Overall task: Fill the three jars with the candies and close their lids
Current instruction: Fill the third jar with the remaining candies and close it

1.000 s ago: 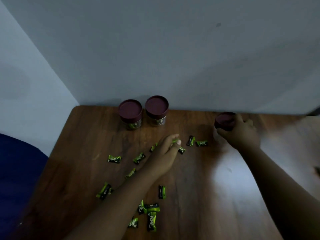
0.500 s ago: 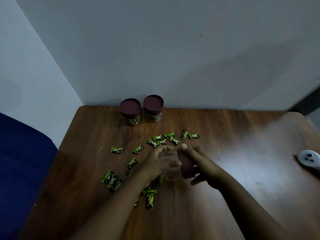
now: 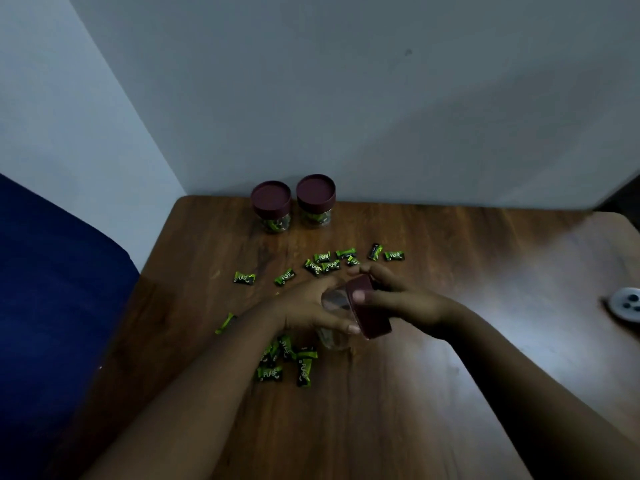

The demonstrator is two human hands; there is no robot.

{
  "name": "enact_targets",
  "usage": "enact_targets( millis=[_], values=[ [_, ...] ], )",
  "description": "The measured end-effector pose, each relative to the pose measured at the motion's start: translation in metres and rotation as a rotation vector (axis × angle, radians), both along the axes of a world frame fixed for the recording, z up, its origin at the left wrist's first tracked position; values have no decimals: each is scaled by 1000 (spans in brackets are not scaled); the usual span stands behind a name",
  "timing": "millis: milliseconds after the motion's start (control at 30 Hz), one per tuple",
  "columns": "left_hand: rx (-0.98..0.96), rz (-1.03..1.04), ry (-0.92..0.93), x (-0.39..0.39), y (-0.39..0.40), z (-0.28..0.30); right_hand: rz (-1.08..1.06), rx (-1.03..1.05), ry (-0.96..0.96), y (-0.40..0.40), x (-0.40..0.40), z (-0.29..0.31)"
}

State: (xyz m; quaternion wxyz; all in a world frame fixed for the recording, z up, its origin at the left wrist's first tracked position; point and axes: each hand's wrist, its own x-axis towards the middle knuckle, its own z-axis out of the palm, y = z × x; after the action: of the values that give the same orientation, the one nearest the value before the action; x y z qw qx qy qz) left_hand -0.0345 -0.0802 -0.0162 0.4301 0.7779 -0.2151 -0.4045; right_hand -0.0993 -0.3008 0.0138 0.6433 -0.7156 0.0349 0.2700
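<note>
Wooden table (image 3: 450, 393) fills the lower view, set against a grey wall (image 3: 346, 98); blue seat (image 3: 52, 289) at the left edge. Both forearms reach in from below and meet over mid-table. Left hand (image 3: 308, 308) wraps its fingers round a clear jar (image 3: 334, 303) held tilted on its side above the table. Right hand (image 3: 398, 299) grips the maroon lid (image 3: 369, 311), fingers and thumb curled over its rim, lid sitting on the jar mouth. Two lidded jars (image 3: 292, 206) stand side by side at the far edge, candies visible inside. Green-black candies (image 3: 322, 266) lie scattered beyond the hands, more in a cluster under the left wrist. A small white round object (image 3: 627, 303) lies at the right edge, too blurred to identify.
</note>
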Motion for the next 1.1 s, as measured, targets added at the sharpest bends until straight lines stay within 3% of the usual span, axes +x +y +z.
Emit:
enact_targets(
  millis=[133,267,333,433,567,700,833,967,1100],
  values=[
    [92,14,-153,-9,-11,2,27,-269,281,-5,2,3],
    [98,40,-176,-16,-15,-4,-51,-62,59,-18,-3,-3],
    [95,86,-187,-18,-16,-4,-121,-70,78,-20,-3,-1],
    [90,102,-232,-21,-18,-5,-8,-211,214,-22,-6,0],
    [133,57,-362,-25,-21,-10,-38,-70,124,-32,-11,-2],
    [151,24,-413,-28,-26,-9,-8,-266,313,-30,-11,1],
    [232,-31,-495,-29,-28,-12,33,-244,118,-34,-10,-3],
    [211,-1,-471,-27,-30,-17,57,-410,231,-30,-7,-7],
    [144,142,-351,-30,-29,-29,39,-391,114,-41,-15,-24]
  ],
)
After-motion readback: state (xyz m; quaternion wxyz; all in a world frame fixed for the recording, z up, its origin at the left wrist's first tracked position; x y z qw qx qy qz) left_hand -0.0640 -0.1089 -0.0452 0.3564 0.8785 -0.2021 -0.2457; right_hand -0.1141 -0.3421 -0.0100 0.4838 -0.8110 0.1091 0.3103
